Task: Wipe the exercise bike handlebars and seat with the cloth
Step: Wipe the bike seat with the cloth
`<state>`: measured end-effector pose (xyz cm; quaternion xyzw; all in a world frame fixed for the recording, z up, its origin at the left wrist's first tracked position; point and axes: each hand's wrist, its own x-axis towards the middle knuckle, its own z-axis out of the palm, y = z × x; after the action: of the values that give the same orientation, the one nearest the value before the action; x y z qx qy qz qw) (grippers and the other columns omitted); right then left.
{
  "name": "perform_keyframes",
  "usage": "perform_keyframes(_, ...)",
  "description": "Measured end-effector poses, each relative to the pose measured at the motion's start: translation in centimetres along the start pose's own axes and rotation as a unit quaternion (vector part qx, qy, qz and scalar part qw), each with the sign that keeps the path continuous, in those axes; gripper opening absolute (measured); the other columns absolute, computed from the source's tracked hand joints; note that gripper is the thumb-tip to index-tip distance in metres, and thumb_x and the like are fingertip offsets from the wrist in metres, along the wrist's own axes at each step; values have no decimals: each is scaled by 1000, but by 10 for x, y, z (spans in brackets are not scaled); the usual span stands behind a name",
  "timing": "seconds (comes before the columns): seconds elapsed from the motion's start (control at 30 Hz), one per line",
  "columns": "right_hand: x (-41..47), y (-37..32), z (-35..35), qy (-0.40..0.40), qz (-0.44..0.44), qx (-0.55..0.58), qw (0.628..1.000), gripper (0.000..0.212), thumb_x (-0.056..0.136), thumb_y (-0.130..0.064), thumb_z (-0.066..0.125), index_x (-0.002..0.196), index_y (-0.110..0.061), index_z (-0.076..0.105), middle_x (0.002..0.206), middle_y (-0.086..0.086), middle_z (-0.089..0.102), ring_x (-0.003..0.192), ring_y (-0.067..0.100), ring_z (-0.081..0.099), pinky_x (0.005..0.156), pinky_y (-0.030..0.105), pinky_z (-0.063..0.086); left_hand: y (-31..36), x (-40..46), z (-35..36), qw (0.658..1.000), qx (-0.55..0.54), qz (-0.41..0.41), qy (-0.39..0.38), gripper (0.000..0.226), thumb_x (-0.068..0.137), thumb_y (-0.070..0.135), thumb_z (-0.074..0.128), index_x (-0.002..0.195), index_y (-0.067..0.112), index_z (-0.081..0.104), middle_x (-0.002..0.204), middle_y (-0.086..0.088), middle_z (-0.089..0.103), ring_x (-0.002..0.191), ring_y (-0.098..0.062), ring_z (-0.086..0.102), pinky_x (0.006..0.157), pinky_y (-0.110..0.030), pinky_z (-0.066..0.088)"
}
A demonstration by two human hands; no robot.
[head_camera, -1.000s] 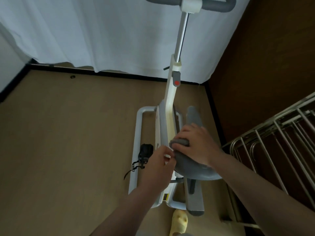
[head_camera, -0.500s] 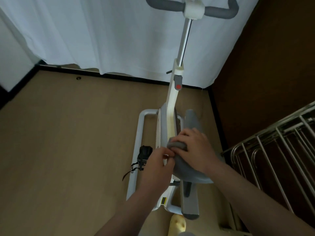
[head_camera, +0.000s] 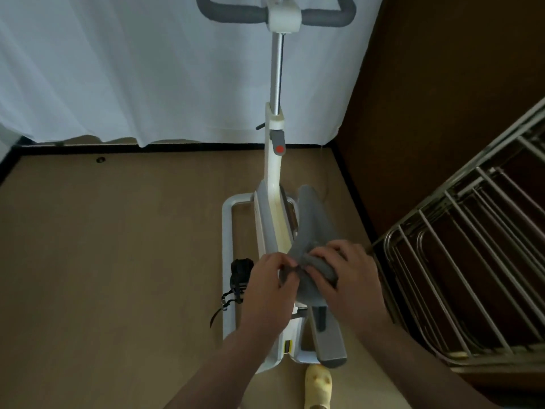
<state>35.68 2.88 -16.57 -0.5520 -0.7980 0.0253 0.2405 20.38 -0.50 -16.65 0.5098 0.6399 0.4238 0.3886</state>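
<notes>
A white exercise bike (head_camera: 272, 219) stands by the curtain, its grey handlebars (head_camera: 233, 14) at the top of the view. The grey seat (head_camera: 314, 214) points away from me, and both hands cover its near part. A grey cloth (head_camera: 321, 268) lies bunched on the seat. My right hand (head_camera: 343, 276) grips the cloth from the right. My left hand (head_camera: 269, 286) pinches the cloth's left edge. The two hands nearly touch.
A metal wire rack (head_camera: 460, 261) stands close on the right against a brown wall (head_camera: 442, 84). A white curtain (head_camera: 132, 69) hangs behind the bike. A black pedal with strap (head_camera: 239, 274) sticks out left. A yellow slipper (head_camera: 318, 386) is on the floor below.
The camera has tilted up, so more of the handlebars show. My left hand has closed in and now pinches the cloth's edge; my right hand has drawn back toward me on the seat.
</notes>
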Motion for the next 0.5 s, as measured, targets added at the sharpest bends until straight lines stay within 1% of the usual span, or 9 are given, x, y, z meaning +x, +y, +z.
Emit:
perform_keyframes(0.03, 0, 3, -1, -3, -8, -7, 1000, 26, 88, -46, 54, 102, -27, 65, 100, -7, 55, 93, 12, 50, 80, 28, 37, 0, 2, 0, 1000, 8, 11, -3, 22, 88, 9, 55, 88, 31, 58, 92, 16, 54, 89, 0, 52, 73, -12, 37)
perform_keyframes(0.07, 3, 7, -3, 10, 26, -7, 1000, 25, 88, -45, 56, 102, -26, 66, 100, -7, 56, 93, 13, 51, 81, 29, 38, -1, 4, -1, 1000, 13, 21, -7, 23, 88, 9, 55, 88, 32, 58, 95, 16, 55, 93, 1, 51, 75, -12, 36)
perform_keyframes(0.13, 5, 3, -2, 61, 138, 16, 988, 21, 85, -39, 65, 99, -23, 66, 101, -5, 57, 94, 17, 52, 82, 33, 42, 0, 7, 0, 999, 30, 37, -23, 22, 88, 10, 54, 91, 31, 59, 100, 15, 55, 99, 3, 48, 78, -9, 34)
perform_keyframes(0.17, 2, -4, 1, 74, 165, 18, 983, 20, 84, -37, 67, 98, -23, 66, 102, -5, 57, 94, 18, 52, 82, 33, 41, 1, 7, 0, 997, 46, 49, -32, 21, 89, 11, 54, 92, 30, 60, 101, 15, 55, 99, 2, 47, 77, -7, 33)
perform_keyframes(0.27, -12, -19, 7, 63, 89, -11, 994, 20, 84, -37, 67, 98, -23, 64, 105, -5, 57, 96, 16, 52, 81, 34, 41, 2, 10, 0, 991, 85, 93, -50, 16, 88, 13, 54, 92, 28, 60, 98, 14, 56, 97, -3, 48, 75, -5, 33)
perform_keyframes(0.3, -14, -13, 6, 64, 89, -10, 994, 20, 84, -36, 66, 98, -22, 64, 104, -4, 57, 95, 17, 53, 81, 35, 43, 2, 10, 0, 989, 92, 100, -56, 17, 88, 13, 54, 94, 28, 60, 101, 15, 56, 99, -3, 47, 76, -6, 33)
perform_keyframes(0.4, -15, 1, -1, 148, 230, 33, 961, 20, 83, -31, 69, 97, -17, 65, 105, 1, 57, 95, 21, 54, 81, 43, 49, 3, 13, 0, 984, 114, 123, -64, 21, 88, 13, 55, 101, 28, 61, 107, 16, 56, 103, -2, 45, 81, -9, 33)
perform_keyframes(0.43, -18, -3, 1, 159, 244, 37, 956, 20, 82, -30, 71, 97, -17, 65, 105, 2, 57, 95, 22, 53, 80, 43, 49, 4, 13, 1, 982, 120, 132, -67, 20, 87, 14, 55, 101, 27, 61, 106, 15, 56, 103, -3, 44, 81, -11, 33)
perform_keyframes(0.5, -25, -16, 6, 137, 179, 12, 974, 21, 81, -29, 72, 98, -18, 66, 105, 1, 57, 95, 22, 53, 78, 39, 48, 8, 14, 5, 978, 126, 145, -77, 19, 86, 15, 55, 99, 26, 61, 103, 14, 55, 102, -6, 45, 81, -15, 34)
